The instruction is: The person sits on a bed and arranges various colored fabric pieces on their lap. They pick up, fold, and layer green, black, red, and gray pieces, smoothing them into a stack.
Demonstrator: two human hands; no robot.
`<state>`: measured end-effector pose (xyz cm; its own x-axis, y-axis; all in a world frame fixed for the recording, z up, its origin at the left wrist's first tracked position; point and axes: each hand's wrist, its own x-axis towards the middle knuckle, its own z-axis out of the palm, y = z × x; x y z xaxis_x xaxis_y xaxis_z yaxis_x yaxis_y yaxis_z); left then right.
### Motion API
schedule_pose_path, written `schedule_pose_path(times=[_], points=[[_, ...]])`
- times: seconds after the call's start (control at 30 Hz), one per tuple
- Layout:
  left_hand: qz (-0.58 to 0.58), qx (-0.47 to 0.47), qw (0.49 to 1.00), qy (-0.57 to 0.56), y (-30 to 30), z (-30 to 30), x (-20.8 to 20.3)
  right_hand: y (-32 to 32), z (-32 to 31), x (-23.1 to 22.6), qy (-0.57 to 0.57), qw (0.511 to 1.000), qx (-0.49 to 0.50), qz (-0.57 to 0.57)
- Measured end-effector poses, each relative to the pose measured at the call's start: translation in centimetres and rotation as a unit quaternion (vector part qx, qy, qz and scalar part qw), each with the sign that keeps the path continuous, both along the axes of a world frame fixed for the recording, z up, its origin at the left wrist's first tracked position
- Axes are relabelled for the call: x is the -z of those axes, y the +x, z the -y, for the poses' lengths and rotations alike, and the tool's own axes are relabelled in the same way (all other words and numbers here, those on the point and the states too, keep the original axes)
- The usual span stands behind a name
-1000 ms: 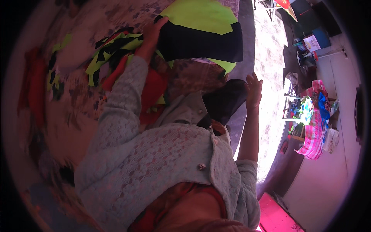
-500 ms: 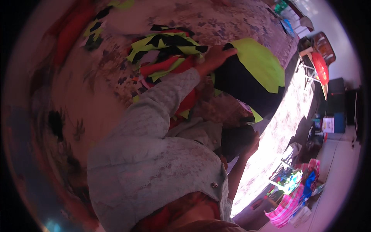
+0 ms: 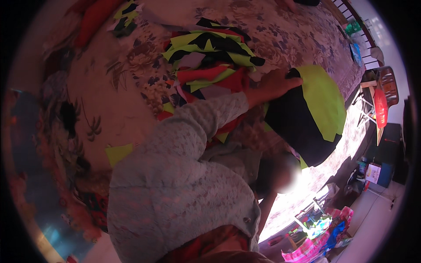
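A large cloth piece, black (image 3: pixel 294 120) with a lime-yellow panel (image 3: pixel 324 101), lies spread to the right of centre. My left hand (image 3: pixel 277 87) grips its upper left corner, thumb on top and fingers beneath. Lower down, my right hand (image 3: pixel 284 174) is smeared by motion beside a dark patch (image 3: pixel 265 173) near the cloth's lower edge; its fingers cannot be made out. Beyond my left forearm sits a heap of lime and black cloth scraps (image 3: pixel 210 46), with red cloth (image 3: pixel 206 73) on its near side.
A flowered bedspread (image 3: pixel 280 48) lies under the cloth. More scraps (image 3: pixel 125 19) are at the far left, and a lime scrap (image 3: pixel 118 154) is beside my left sleeve. To the right stand a brown chair (image 3: pixel 388 83) and a pink checked cloth (image 3: pixel 307 250).
The view has swung, so the heap and cloth sit farther right and lower. My left hand keeps its hold on the corner. My right hand has blurred, and a lime scrap shows beside my left sleeve.
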<state>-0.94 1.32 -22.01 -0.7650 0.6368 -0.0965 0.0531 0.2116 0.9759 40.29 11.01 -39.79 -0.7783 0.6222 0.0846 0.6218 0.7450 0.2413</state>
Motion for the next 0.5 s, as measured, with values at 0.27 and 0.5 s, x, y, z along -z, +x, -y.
schedule_pose_path(times=[0.27, 0.5], points=[[0.029, -0.013, 0.998, 0.050, 0.0, 0.3, 0.0, -2.2, 1.0, -2.6, -0.072, 0.996, 0.033, -0.046], [-0.108, -0.091, 0.989, -0.032, -5.9, 5.2, -1.1, -3.6, 2.5, -5.0, -0.119, 0.988, 0.047, -0.085]])
